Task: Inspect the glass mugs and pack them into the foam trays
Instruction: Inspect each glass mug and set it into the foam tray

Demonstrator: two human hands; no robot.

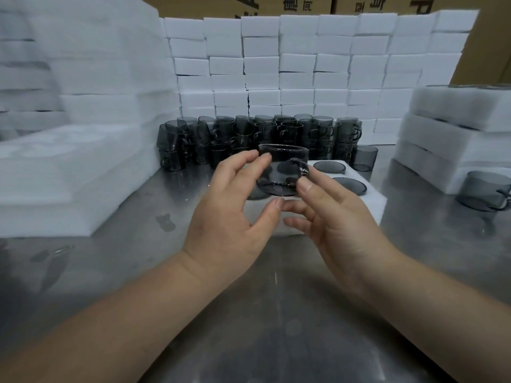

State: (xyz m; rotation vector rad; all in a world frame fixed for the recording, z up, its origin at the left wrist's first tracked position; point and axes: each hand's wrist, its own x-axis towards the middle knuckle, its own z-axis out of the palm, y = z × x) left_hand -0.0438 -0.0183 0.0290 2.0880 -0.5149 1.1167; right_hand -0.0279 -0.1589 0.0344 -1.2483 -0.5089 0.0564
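A smoky grey glass mug is held upright in the air just above the near-left part of a white foam tray with round pockets, which lies on a brushed stainless-steel table. The left hand has hold of the mug: its fingers curl against the left wall near the rim and its thumb is tucked under the base. The right hand comes in from the handle side, with the thumb tip against the lower wall beside the handle. Its other fingers are loosely bent below the mug, over the tray's front edge, and it cannot be told whether this hand really grips the glass. On the right side of the tray, two more grey mugs sit sunk in the pockets, only their rims showing. Directly behind the tray stands a crowded pile of stacked grey glass mugs, and at the tray's far-right corner a single grey mug stands on the table. Well to the right of the tray is another grey mug with its handle turned right, in front of a stack of white foam trays. A taller pile of white foam slabs rises left of the tray. Behind everything is a wall of small white boxes, with brown printed cardboard cartons above it.
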